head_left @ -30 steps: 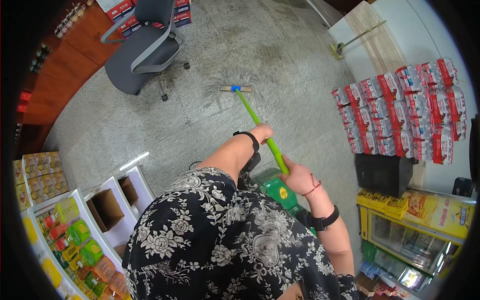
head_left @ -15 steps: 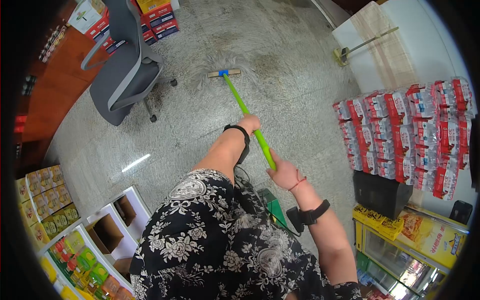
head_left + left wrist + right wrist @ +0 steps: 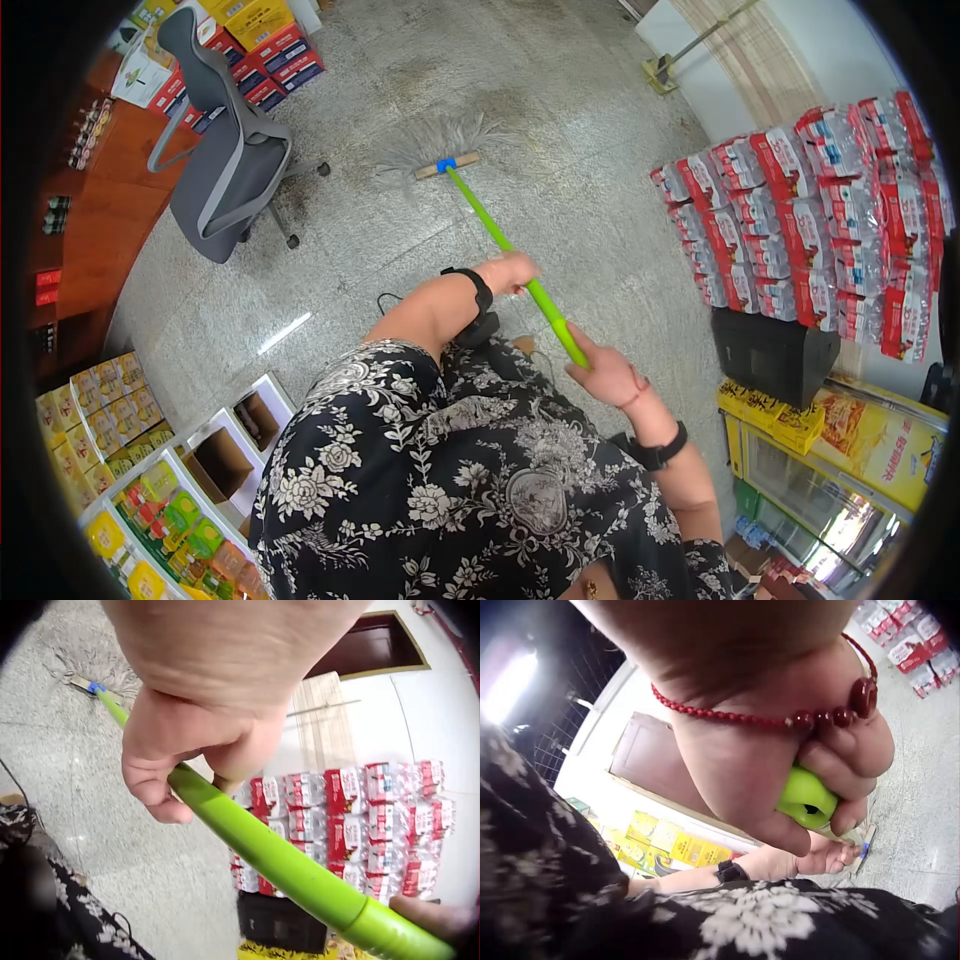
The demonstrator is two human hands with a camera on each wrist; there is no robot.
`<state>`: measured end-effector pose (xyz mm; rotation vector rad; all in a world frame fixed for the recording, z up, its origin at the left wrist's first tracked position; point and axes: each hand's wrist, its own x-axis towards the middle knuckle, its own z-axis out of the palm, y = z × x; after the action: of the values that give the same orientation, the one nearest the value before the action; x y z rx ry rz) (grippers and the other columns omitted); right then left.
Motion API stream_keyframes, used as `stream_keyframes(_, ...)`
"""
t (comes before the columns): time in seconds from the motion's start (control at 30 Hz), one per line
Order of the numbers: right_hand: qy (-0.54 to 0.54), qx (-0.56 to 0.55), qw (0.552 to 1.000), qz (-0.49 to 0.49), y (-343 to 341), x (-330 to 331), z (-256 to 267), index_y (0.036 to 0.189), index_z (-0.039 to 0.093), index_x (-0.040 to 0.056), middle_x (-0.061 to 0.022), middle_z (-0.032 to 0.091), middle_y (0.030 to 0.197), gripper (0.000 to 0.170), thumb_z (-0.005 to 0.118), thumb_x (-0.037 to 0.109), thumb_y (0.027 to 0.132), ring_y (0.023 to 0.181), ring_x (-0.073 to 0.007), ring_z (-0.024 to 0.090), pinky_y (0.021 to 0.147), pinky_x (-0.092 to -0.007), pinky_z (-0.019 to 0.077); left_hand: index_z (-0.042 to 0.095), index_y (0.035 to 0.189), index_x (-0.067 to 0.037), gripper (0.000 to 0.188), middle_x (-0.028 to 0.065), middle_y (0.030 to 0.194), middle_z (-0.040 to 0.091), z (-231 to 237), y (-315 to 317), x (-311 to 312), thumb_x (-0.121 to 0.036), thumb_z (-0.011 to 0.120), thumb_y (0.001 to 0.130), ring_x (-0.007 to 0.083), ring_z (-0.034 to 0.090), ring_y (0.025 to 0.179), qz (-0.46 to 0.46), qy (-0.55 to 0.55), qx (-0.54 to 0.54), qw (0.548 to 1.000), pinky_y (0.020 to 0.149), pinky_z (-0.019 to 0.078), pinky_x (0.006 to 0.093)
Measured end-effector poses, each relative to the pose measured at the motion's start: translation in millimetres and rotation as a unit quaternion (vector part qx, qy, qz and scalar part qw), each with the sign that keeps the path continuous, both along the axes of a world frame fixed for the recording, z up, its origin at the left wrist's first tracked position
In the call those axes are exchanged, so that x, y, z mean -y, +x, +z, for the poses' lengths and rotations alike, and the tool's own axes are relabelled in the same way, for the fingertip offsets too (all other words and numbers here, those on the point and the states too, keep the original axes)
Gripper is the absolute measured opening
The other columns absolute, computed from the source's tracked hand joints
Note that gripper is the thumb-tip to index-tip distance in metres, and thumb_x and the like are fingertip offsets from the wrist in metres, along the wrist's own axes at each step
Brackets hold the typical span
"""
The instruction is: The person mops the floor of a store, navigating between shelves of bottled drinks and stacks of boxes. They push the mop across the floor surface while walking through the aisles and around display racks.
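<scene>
A mop with a bright green handle (image 3: 483,217) lies slantwise across the head view, its grey strand head (image 3: 440,142) spread on the floor below a blue joint. Around the middle of the handle, the left hand (image 3: 512,270) curls its fingers; in the left wrist view that hand (image 3: 202,742) wraps the green pole (image 3: 270,851). Nearer the body, the right hand (image 3: 606,376) grips the upper end, thumb along the pole. In the right wrist view the handle's end (image 3: 808,799) pokes out of the right fist (image 3: 780,765).
A grey office chair (image 3: 225,170) stands left of the mop, near stacked red and yellow boxes (image 3: 250,25). Packs of bottles (image 3: 800,210) are piled at right above a black box (image 3: 775,355). Shelves of drinks (image 3: 180,530) stand at lower left. Wet-looking speckled floor (image 3: 370,240) lies between.
Since half a second ago, both hands and the handle have moved rightward and down in the head view. The mop head has tilted, its right end higher, and its strands fan out upward.
</scene>
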<state>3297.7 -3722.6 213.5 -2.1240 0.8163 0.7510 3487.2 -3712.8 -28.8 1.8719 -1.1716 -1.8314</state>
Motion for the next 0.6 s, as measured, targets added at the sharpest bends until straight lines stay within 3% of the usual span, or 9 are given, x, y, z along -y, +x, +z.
stream_keyframes(0.07, -0.004, 0.000, 1.000, 0.000, -49, 11, 16, 0.136, 0.029, 0.0103, -0.0265, 0.060, 0.087, 0.067, 0.059, 0.024, 0.078, 0.082, -0.0396, 0.059, 0.074, -0.0424, 0.0466, 0.056, 0.089, -0.001, 0.031, 0.0103, 0.066, 0.056, 17, -47, 8, -0.031, 0.054, 0.085, 0.0171, 0.054, 0.048, 0.129, 0.126, -0.155, 0.971, 0.041, 0.0427, 0.0313)
stream_keyframes(0.17, -0.012, -0.002, 1.000, -0.008, -117, 27, 41, 0.136, 0.030, 0.0110, -0.0257, 0.060, 0.083, 0.065, 0.058, 0.025, 0.079, 0.080, -0.0397, 0.059, 0.073, -0.0431, 0.0468, 0.056, 0.092, -0.001, 0.034, 0.0119, 0.067, 0.058, 26, -101, 32, -0.034, 0.053, 0.086, 0.0158, 0.055, 0.048, 0.074, 0.177, -0.238, 0.952, 0.038, 0.0387, 0.0273)
stream_keyframes(0.4, -0.027, -0.009, 0.998, -0.060, -190, 52, 72, 0.133, 0.036, 0.0108, -0.0251, 0.060, 0.082, 0.059, 0.058, 0.019, 0.079, 0.079, -0.0385, 0.060, 0.071, -0.0417, 0.0474, 0.054, 0.098, 0.001, 0.039, 0.0170, 0.074, 0.061, 56, -181, 69, -0.036, 0.053, 0.086, 0.0168, 0.056, 0.048, 0.017, 0.177, -0.225, 0.958, 0.036, 0.0358, 0.0255)
stream_keyframes(0.6, -0.033, 0.009, 0.999, -0.038, -171, 104, 64, 0.133, 0.037, 0.0114, -0.0248, 0.060, 0.079, 0.059, 0.058, 0.016, 0.078, 0.076, -0.0390, 0.060, 0.068, -0.0431, 0.0482, 0.055, 0.094, 0.001, 0.039, 0.0167, 0.071, 0.059, 46, -172, 107, -0.037, 0.054, 0.085, 0.0176, 0.055, 0.047, 0.078, 0.161, -0.222, 0.958, 0.038, 0.0358, 0.0288)
